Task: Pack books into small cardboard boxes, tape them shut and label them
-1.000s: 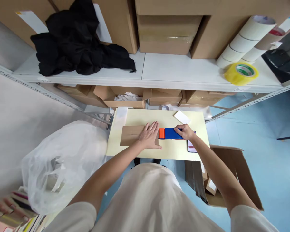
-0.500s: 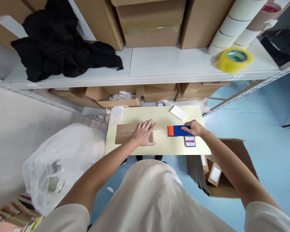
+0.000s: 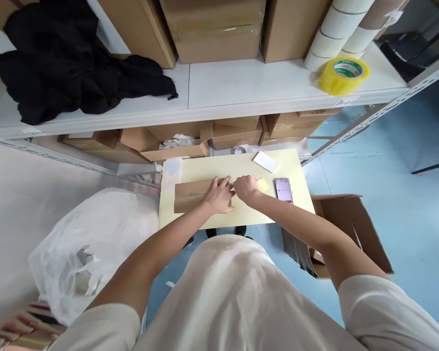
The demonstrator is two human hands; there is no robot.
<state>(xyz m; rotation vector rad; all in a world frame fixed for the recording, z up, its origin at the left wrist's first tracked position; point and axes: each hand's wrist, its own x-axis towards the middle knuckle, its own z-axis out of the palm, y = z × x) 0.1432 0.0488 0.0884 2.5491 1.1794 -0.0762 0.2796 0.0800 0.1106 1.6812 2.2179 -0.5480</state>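
A flat, long brown cardboard box (image 3: 190, 194) lies on the pale yellow table (image 3: 212, 168). My left hand (image 3: 220, 196) rests on its right end, fingers spread and pressing down. Close by, at that same end of the box, my right hand (image 3: 246, 189) is closed in a fist. A yellow piece (image 3: 263, 184) with a bit of red shows behind this fist; it looks like part of the tape dispenser, whose blue body is hidden from me. To the right lie a phone (image 3: 283, 189) and, farther back, a small white box (image 3: 266, 162).
Beyond the table stands a shelf (image 3: 227, 109) with cartons, a black cloth (image 3: 76, 73) and a yellow tape roll (image 3: 344, 75). At the left is a large translucent plastic bag (image 3: 98, 248). An open carton (image 3: 366, 234) stands on the floor at the right.
My right hand has moved left from beside the phone to the box's right end, and the blue-and-orange tape dispenser is now mostly out of sight. My left hand stays on the box.
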